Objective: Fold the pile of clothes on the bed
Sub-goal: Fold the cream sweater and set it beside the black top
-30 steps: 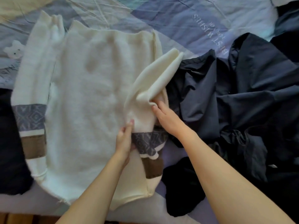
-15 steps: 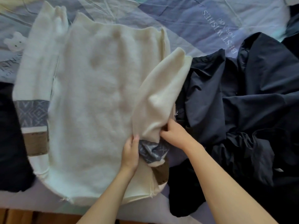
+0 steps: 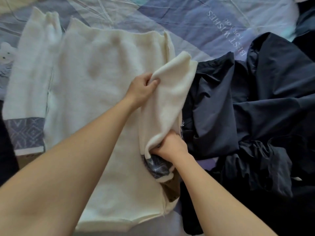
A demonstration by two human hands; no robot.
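Note:
A cream knitted sweater lies spread flat on the bed, its body in the middle and one sleeve with a grey patterned and brown band along the left. The other sleeve is bunched and raised at the sweater's right edge. My left hand pinches this sleeve near its upper part. My right hand grips the same sleeve lower down, just above its grey patterned band. A heap of dark navy clothes lies to the right.
The bedsheet is blue and lilac patchwork with printed letters, showing at the top. A dark garment lies at the left edge. More dark cloth sits by the sweater's lower right corner. A wooden bed edge is hidden below.
My left hand let go near the patterned band and moved up the sleeve to pinch it higher. My right hand slid down to grip the sleeve by the band.

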